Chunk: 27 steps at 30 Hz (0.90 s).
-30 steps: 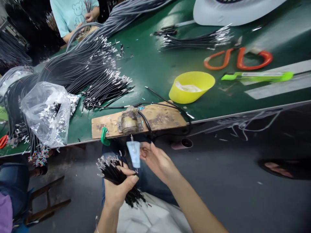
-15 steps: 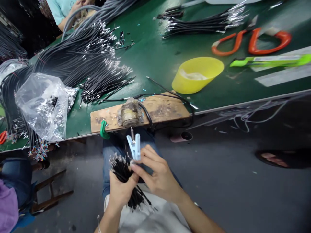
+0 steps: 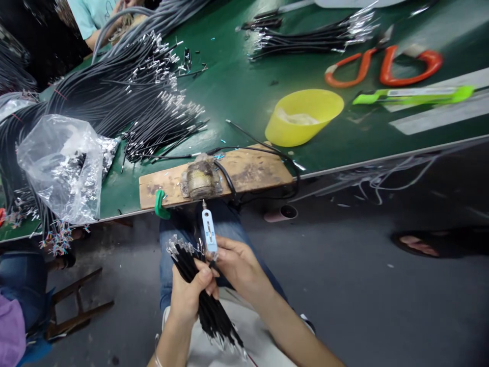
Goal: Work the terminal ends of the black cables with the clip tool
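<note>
My left hand (image 3: 189, 295) is wrapped round a bundle of short black wires (image 3: 206, 300) with silver-tipped ends, held over my lap. My right hand (image 3: 235, 265) is closed against the bundle from the right and pinches a light blue clip (image 3: 209, 232) that stands upright with a metal tip pointing up. Just above the clip, a wooden board (image 3: 248, 173) with a grimy metal pot (image 3: 200, 178) lies at the table's near edge, held by a green clamp (image 3: 160, 204).
Piles of black cables with metal ends (image 3: 126, 97) cover the green table (image 3: 237, 97). Also there: a clear plastic bag (image 3: 61, 165), a yellow bowl (image 3: 303, 117), orange-handled scissors (image 3: 382, 69), a green knife (image 3: 408, 95). Another person in a teal shirt (image 3: 89, 15) works at the far side.
My right hand has come down and left onto the bundle. The blue clip has turned from flat-on to edge-on and now stands beside the wire tips.
</note>
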Available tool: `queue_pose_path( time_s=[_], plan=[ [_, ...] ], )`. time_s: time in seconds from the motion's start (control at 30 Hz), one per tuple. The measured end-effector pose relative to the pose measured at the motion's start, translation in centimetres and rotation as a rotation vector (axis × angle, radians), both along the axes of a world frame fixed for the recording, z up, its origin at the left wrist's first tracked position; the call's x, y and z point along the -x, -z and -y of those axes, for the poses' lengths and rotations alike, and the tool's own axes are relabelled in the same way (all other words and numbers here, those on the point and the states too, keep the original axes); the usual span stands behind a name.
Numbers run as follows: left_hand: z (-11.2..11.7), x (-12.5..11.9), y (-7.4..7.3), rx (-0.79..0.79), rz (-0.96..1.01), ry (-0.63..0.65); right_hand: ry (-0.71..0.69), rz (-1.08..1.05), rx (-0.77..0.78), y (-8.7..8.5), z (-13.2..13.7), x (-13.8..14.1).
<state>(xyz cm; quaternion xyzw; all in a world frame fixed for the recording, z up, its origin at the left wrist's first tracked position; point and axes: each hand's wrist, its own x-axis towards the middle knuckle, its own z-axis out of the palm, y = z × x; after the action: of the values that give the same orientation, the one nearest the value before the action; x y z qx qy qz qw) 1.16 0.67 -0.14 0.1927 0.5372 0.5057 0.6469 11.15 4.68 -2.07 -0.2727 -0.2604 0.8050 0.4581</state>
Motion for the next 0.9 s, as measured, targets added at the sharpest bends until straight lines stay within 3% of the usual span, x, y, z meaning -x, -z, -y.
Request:
queue_pose_path(
  time_s=[0.17, 0.33, 0.43, 0.5, 0.57, 0.7, 0.77, 0.83, 0.9],
  plan=[
    [0.3, 0.3, -0.2, 0.069, 0.046, 0.042, 0.111, 0.307, -0.425, -0.8, -1.2, -1.6],
    [0.2, 0.0, -0.2, 0.059, 0.048, 0.079, 0.268, 0.401, -0.485, -0.5, -0.3, -0.9],
    [0.1, -0.1, -0.1, 0.018, -0.003, 0.09, 0.509, 0.578, -0.628, -0.4, 0.5, -0.6],
    [0.1, 0.1, 0.1, -0.009, -0.046, 0.081, 0.528, 0.618, -0.719, -0.5, 0.5, -0.9],
    [0.0, 0.5, 0.1, -0.055, -0.13, 0.09, 0.346, 0.485, -0.67, -0.6, 0.0, -1.4],
    [-0.3, 1.2, -0.4, -0.163, -0.302, 0.146, -0.131, -0.001, -0.314, -0.4, -1.3, -2.2],
    [-0.4, 1.4, -0.8, -0.191, -0.323, 0.152, -0.281, -0.081, -0.172, -0.4, -2.1, -2.4],
    [-0.3, 1.5, -0.9, -0.206, -0.342, 0.152, -0.308, -0.024, -0.052, -0.7, -2.9, -2.4],
    [-0.3, 2.0, -0.6, -0.209, -0.371, 0.132, -0.198, 0.078, 0.028, -1.4, -3.8, -2.4]
  ],
)
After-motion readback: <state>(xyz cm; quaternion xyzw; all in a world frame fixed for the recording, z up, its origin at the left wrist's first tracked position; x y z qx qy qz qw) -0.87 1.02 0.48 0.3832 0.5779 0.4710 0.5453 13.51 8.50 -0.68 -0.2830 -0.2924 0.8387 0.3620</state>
